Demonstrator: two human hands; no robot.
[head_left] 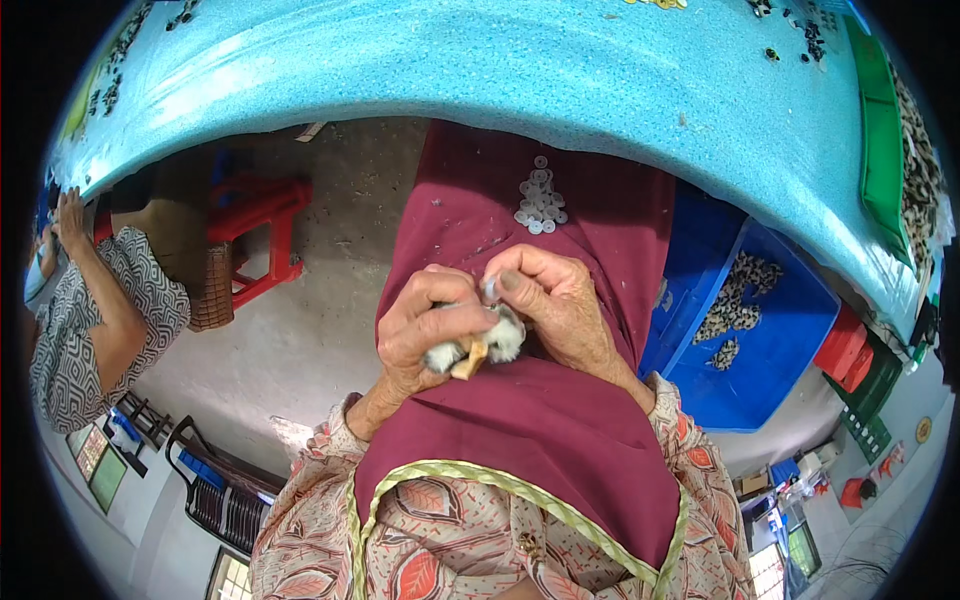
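My left hand (425,325) is closed round a small plush piece (507,338) with white and dark fur and a tan part sticking out below. Close against it, my right hand (560,305) pinches a small pale, translucent piece (490,287) at the top of the plush. Fingers cover much of this piece, so its exact shape is hard to make out. Several whitish translucent plastic discs (541,205) lie in a loose cluster on my maroon apron (450,220), beyond both hands.
A blue-covered table (480,70) curves across the far side, with small dark parts at both ends. To the right stands a blue bin (790,370) with spotted plush pieces; a green tray (878,130) lies above it. At left are a red stool (265,230) and another person's arm (110,290).
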